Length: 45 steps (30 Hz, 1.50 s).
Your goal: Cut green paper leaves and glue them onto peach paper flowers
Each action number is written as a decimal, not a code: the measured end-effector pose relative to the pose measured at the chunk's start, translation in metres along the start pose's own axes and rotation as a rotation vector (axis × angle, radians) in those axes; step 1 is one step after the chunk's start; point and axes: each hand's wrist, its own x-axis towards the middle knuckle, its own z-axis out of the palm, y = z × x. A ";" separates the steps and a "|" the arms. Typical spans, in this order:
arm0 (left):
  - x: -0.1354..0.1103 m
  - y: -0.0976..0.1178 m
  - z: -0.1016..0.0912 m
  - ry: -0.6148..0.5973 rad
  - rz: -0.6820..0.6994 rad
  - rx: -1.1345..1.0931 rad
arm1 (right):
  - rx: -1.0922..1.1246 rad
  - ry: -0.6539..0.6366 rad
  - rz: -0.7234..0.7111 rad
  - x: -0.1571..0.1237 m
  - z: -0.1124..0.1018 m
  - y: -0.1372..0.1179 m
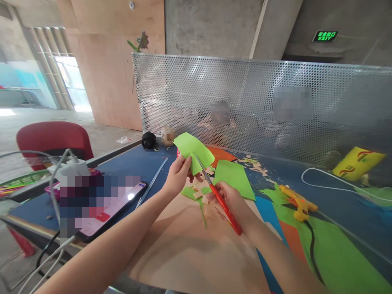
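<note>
Between the thumb and fingers of my left hand [180, 171] is a piece of green paper [193, 149], held up above the table. My right hand [228, 196] grips a pair of red-handled scissors [225, 209]. Their blades point up and left and lie against the green paper near my left thumb. Below both hands, small green and tan scraps [199, 194] lie on a large tan sheet [199, 249]. Another green sheet [233, 175] rests just beyond my right hand.
A yellow glue gun [298, 202] lies at the right on green sheets [337, 249]. A yellow packet [357, 163] and white cable are behind it. At the left are a phone [113, 208], cables and a red chair [55, 141]. A perforated metal panel [245, 90] borders the back.
</note>
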 end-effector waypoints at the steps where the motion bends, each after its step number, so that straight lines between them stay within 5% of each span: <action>1: -0.001 0.000 0.000 -0.006 -0.005 0.004 | -0.007 0.002 -0.006 0.001 0.000 0.001; 34: -0.006 -0.003 0.006 -0.094 -0.045 0.005 | 0.018 0.019 -0.014 -0.002 0.000 -0.002; 45: -0.006 0.000 0.004 -0.032 -0.036 0.050 | 0.049 0.007 0.009 -0.001 0.000 -0.004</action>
